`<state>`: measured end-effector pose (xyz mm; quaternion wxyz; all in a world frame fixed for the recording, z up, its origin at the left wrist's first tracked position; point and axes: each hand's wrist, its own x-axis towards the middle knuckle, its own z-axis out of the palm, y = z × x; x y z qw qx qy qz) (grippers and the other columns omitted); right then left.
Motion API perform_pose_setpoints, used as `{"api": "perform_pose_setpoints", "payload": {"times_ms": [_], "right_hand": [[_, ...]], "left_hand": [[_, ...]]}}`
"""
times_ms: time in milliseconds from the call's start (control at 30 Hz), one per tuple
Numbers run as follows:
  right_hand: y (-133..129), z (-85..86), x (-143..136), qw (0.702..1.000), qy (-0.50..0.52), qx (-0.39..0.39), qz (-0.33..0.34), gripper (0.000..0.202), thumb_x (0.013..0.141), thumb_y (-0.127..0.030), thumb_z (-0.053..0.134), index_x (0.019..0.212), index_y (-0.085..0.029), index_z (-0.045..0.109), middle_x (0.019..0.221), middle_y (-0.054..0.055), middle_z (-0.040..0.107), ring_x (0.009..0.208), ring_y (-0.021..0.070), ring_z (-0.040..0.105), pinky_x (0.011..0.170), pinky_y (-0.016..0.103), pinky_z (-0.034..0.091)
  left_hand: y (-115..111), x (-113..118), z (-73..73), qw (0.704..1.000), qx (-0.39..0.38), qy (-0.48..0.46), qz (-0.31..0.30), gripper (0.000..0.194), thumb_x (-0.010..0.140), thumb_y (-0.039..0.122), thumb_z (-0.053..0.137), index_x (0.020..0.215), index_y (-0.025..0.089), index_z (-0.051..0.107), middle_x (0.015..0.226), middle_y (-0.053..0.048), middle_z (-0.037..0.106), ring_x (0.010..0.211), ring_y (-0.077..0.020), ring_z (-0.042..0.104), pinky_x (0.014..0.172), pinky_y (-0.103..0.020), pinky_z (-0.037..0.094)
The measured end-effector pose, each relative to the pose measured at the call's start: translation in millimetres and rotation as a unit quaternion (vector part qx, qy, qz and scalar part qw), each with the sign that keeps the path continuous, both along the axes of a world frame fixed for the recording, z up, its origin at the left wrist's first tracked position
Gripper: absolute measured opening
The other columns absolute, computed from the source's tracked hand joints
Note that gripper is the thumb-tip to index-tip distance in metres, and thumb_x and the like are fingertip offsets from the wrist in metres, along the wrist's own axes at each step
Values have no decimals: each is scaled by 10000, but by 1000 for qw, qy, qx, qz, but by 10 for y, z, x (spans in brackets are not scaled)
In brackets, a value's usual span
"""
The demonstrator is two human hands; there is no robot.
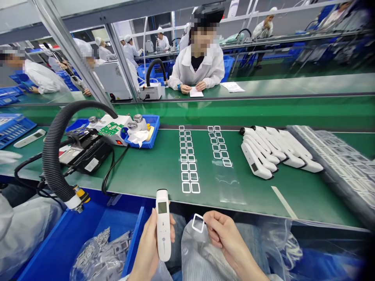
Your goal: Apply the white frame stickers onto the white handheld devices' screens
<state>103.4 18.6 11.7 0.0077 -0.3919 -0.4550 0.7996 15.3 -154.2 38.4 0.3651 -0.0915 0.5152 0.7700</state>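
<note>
My left hand (150,242) is wrapped round a white handheld thermometer (164,234), held upright with its small grey screen facing me. To the right of it, my right hand (221,230) pinches a square white frame (198,223) by its edge, between thumb and forefinger. The frame and the thermometer are apart, both just in front of the table edge. On the green table beyond, similar square frames (185,187) lie in two double columns. Several more white thermometers (258,162) lie in a heap to the right.
A black fume hose (55,148) arches over a dark device (90,152) at left. Beside it stands a blue tray (155,128) with jars. Bagged trays (345,156) line the right side. A blue bin (99,210) holds bagged parts. A co-worker (199,66) sits opposite.
</note>
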Motion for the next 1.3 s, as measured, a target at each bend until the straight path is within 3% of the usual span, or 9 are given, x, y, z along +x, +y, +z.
{"api": "perform_pose_setpoints", "payload": {"times_ms": [100, 367, 567, 733, 967, 1033, 1100, 1167, 1300], "right_hand": [[5, 30, -3, 1000, 1, -2, -2, 293, 649, -396, 733, 637, -176, 539, 398, -114, 316, 398, 25, 178, 394, 182, 121], [30, 74, 12, 1000, 6, 7, 0, 391, 634, -492, 778, 639, -178, 545, 404, -113, 312, 398, 31, 181, 398, 193, 134], [92, 325, -94, 983, 99, 153, -9, 408, 732, -547, 726, 652, -181, 564, 487, -84, 349, 447, 61, 265, 445, 221, 232], [79, 518, -247, 963, 141, 225, 56, 385, 777, -529, 673, 634, -184, 579, 618, -21, 505, 576, 119, 454, 567, 241, 388], [72, 409, -304, 959, 152, 199, 135, 372, 844, -524, 615, 696, -189, 551, 589, -39, 496, 492, 109, 497, 518, 238, 399], [76, 368, -295, 952, 154, 222, 141, 357, 873, -507, 587, 712, -190, 555, 595, -37, 496, 483, 109, 499, 504, 239, 401], [70, 339, -267, 933, 159, 294, 135, 325, 913, -444, 552, 713, -189, 567, 611, -30, 493, 492, 107, 496, 501, 239, 401], [60, 307, -213, 890, 179, 400, 128, 266, 947, -345, 516, 754, -185, 606, 655, -12, 510, 512, 107, 499, 510, 243, 407], [72, 221, -73, 745, 241, 603, 150, 219, 938, -171, 488, 1060, -171, 670, 794, 62, 610, 615, 148, 563, 580, 283, 455]], "left_hand": [[57, 32, -10, 1000, -7, -24, -18, 460, 874, 575, 521, 934, 140, 659, 752, -60, 654, 571, -128, 546, 566, -261, 456], [137, 107, -29, 997, -40, -42, -50, 517, 851, 621, 519, 908, 129, 668, 621, -49, 634, 554, -135, 557, 569, -250, 462], [309, 198, 14, 996, -31, -56, -66, 550, 778, 658, 593, 885, 121, 645, 592, -46, 629, 504, -131, 546, 503, -234, 440], [402, 273, -36, 995, -12, -43, -87, 557, 805, 652, 556, 888, 109, 642, 612, -62, 648, 468, -127, 550, 476, -230, 425], [426, 277, -2, 993, -23, -60, -94, 602, 756, 685, 589, 877, 99, 656, 558, -51, 634, 444, -121, 537, 459, -221, 423], [428, 279, 2, 993, -26, -65, -96, 607, 746, 693, 592, 870, 102, 656, 552, -53, 636, 433, -121, 535, 453, -221, 423], [432, 283, -6, 993, -20, -66, -96, 599, 756, 689, 582, 868, 105, 653, 553, -54, 640, 425, -119, 537, 445, -218, 413], [440, 284, -18, 993, -15, -67, -95, 586, 763, 686, 576, 852, 110, 645, 541, -51, 635, 415, -118, 535, 431, -212, 398], [461, 276, -37, 994, -24, -63, -86, 544, 739, 685, 603, 827, 148, 603, 494, -25, 611, 386, -121, 510, 407, -212, 385]]}}
